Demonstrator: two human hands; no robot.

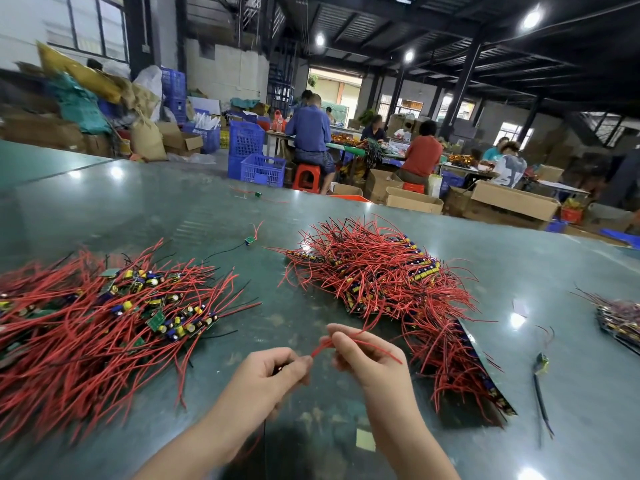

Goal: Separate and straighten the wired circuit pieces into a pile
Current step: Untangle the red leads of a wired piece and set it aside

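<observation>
A tangled heap of circuit pieces with red wires, green boards and yellow capacitors lies at the left of the green table. To the right lies a neater pile of aligned pieces that runs down toward the near right. Between them, low in the view, my left hand grips one circuit piece, its body hidden in my fingers. My right hand pinches that piece's red wires, which run from my left fingertips up and to the right.
Two single pieces lie farther back on the table. A loose piece with a black wire and another small pile sit at the right. Behind the table, people work among blue crates and cardboard boxes.
</observation>
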